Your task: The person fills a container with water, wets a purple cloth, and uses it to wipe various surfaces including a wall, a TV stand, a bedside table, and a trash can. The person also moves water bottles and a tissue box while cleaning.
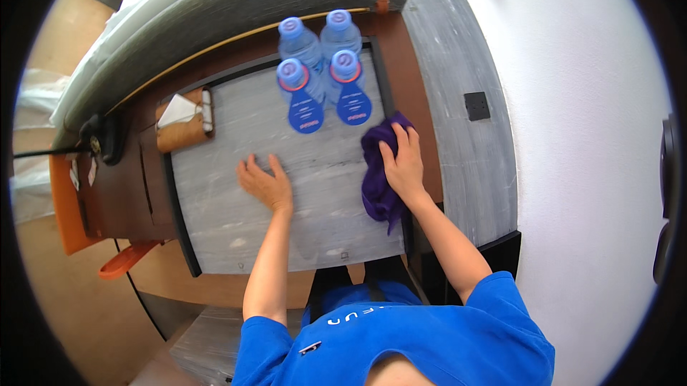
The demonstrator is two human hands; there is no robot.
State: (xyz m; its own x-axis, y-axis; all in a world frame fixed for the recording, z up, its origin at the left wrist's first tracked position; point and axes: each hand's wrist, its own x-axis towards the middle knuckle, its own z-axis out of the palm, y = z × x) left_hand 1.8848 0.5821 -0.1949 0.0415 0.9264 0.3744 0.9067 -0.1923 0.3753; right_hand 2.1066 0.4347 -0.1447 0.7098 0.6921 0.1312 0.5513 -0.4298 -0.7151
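Observation:
My right hand (403, 163) presses on a bunched purple cloth (378, 184) at the right edge of a grey, marble-look tabletop (322, 209) with a black rim. Over the left-centre of the same surface is my left hand (265, 184), fingers spread and holding nothing; whether it touches the top I cannot tell. Several clear plastic water bottles with blue caps stand together at the back right. The two front ones, a left bottle (292, 77) and a right bottle (346, 69), carry blue neck tags. A brown tissue box (185, 141) with white tissue sits at the back left.
Left of the grey top, a black telephone (110, 139) stands on dark brown wood. An orange chair (64, 198) is beyond it. A grey padded headboard or sofa back (231, 26) curves behind. At the right are a grey panel with a black socket plate (476, 106) and a white wall.

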